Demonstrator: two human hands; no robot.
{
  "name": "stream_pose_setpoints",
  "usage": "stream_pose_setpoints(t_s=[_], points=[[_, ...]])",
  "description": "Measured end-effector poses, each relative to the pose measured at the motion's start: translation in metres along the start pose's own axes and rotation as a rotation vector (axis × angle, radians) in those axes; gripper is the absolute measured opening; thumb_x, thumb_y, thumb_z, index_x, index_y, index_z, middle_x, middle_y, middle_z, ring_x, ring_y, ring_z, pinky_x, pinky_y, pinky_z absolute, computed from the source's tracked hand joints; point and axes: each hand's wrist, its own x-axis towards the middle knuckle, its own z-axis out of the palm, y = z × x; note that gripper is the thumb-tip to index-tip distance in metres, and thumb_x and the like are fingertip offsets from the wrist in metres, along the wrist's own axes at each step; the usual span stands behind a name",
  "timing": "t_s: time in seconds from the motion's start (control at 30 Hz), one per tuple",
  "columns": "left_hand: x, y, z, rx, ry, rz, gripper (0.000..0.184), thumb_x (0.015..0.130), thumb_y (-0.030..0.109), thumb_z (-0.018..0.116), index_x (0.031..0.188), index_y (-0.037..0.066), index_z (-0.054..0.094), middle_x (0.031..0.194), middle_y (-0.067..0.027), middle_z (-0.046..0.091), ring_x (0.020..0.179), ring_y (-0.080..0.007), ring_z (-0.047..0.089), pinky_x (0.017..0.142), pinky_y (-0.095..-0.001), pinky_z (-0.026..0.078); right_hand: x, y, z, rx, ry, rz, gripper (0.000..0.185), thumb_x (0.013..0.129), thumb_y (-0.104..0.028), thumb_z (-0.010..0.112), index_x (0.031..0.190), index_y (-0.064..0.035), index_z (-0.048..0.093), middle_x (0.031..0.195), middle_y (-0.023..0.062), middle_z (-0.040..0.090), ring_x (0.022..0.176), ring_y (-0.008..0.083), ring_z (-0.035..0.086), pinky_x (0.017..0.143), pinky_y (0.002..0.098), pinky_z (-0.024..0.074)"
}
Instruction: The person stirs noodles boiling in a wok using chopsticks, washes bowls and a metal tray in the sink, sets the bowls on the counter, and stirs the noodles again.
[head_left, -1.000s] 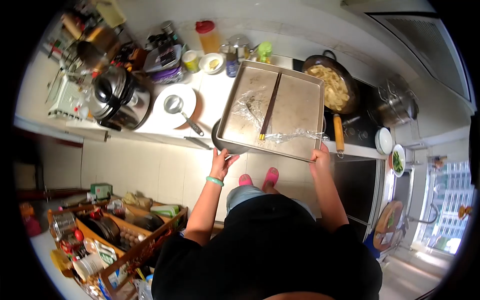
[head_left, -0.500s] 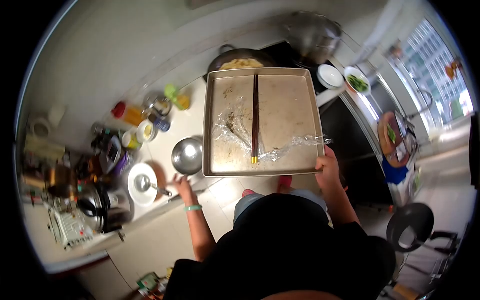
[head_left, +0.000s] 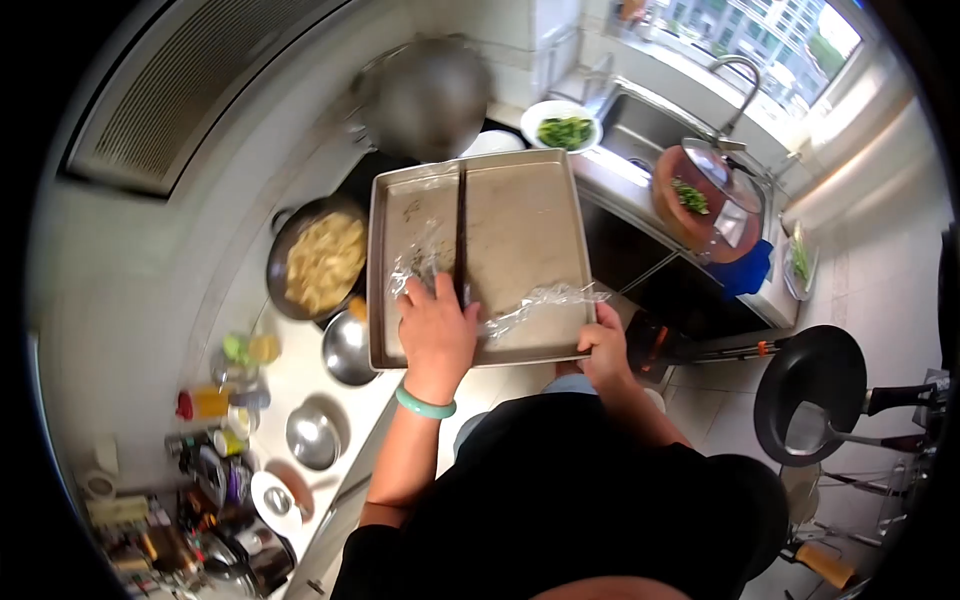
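A square metal baking tray (head_left: 528,215) is held up in front of my body. My right hand (head_left: 606,345) grips its near right corner, thumb on the rim. Over the tray's lower left part reaches my left hand (head_left: 438,330), palm down, with a green bangle at the wrist. Its fingers touch crumpled clear plastic film (head_left: 540,300) and the lower end of the dark chopsticks (head_left: 461,225), which lie lengthwise on the tray. Whether the fingers close on either is hidden under the hand.
Left of the tray, a wok (head_left: 325,258) of pale food sits on the stove, with metal bowls (head_left: 314,437) nearer. A large pot (head_left: 425,98), a plate of greens (head_left: 565,131) and the sink (head_left: 636,125) lie beyond. Pans (head_left: 810,390) hang at right.
The view has turned right toward the sink. My left hand has moved from beside the metal bowl onto the film and chopsticks on the tray. My right hand still holds the tray's corner.
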Motion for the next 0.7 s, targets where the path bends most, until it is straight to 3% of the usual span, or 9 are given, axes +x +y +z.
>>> stream_pose_setpoints(t_s=[0.1, 0.23, 0.4, 0.47, 0.63, 0.7], points=[[0.047, 0.046, 0.037, -0.034, -0.077, 0.030, 0.034, 0.078, 0.011, 0.061, 0.103, -0.004, 0.045, 0.103, -0.0225, 0.045, 0.090, -0.0404, 0.052, 0.072, -0.0415, 0.050, 0.033, -0.038, -0.022, -0.071, 0.011, -0.059, 0.050, 0.057, 0.007, 0.040, 0.104, 0.0028, 0.054, 0.079, 0.0000, 0.053, 0.066, 0.0070, 0.046, 0.053, 0.0170, 0.0324], [0.110, 0.106, 0.070, 0.022, -0.159, 0.159, 0.030, 0.078, 0.006, 0.059, 0.102, -0.004, 0.044, 0.103, -0.0241, 0.045, 0.089, -0.0422, 0.053, 0.073, -0.0427, 0.049, 0.085, -0.080, -0.069, -0.002, 0.050, -0.013, 0.050, 0.057, 0.006, 0.040, 0.105, 0.0036, 0.054, 0.083, 0.0020, 0.055, 0.067, 0.0077, 0.047, 0.055, 0.0175, 0.0346], [0.191, 0.172, 0.082, -0.317, -0.102, 0.264, 0.021, 0.084, -0.001, 0.046, 0.104, -0.004, 0.044, 0.102, -0.0273, 0.047, 0.086, -0.0445, 0.053, 0.072, -0.0463, 0.046, 0.141, -0.124, -0.106, 0.055, 0.171, -0.105, 0.050, 0.058, 0.006, 0.041, 0.106, 0.0033, 0.053, 0.085, 0.0029, 0.055, 0.068, 0.0095, 0.048, 0.057, 0.0176, 0.0364], [0.229, 0.189, 0.076, -0.465, -0.028, 0.369, 0.019, 0.088, 0.005, 0.043, 0.105, -0.004, 0.047, 0.094, -0.0261, 0.054, 0.085, -0.0439, 0.052, 0.075, -0.0470, 0.043, 0.161, -0.138, -0.123, 0.059, 0.203, -0.143, 0.050, 0.057, 0.006, 0.041, 0.106, 0.0034, 0.052, 0.085, 0.0033, 0.055, 0.069, 0.0098, 0.048, 0.057, 0.0178, 0.0368], [0.319, 0.228, 0.051, -0.733, 0.027, 0.497, 0.017, 0.088, 0.009, 0.048, 0.101, -0.001, 0.050, 0.082, -0.0209, 0.057, 0.073, -0.0369, 0.055, 0.067, -0.0365, 0.044, 0.226, -0.170, -0.162, -0.112, 0.365, -0.231, 0.047, 0.058, 0.003, 0.040, 0.103, 0.0045, 0.051, 0.085, 0.0044, 0.053, 0.070, 0.0133, 0.049, 0.062, 0.0206, 0.0393], [0.361, 0.245, 0.054, -0.816, 0.000, 0.565, 0.016, 0.088, 0.009, 0.048, 0.101, 0.000, 0.052, 0.079, -0.0133, 0.057, 0.066, -0.0248, 0.053, 0.064, -0.0327, 0.043, 0.265, -0.172, -0.180, -0.193, 0.458, -0.273, 0.036, 0.061, 0.001, 0.041, 0.095, 0.0046, 0.052, 0.081, 0.0061, 0.053, 0.068, 0.0149, 0.049, 0.059, 0.0211, 0.0388]])
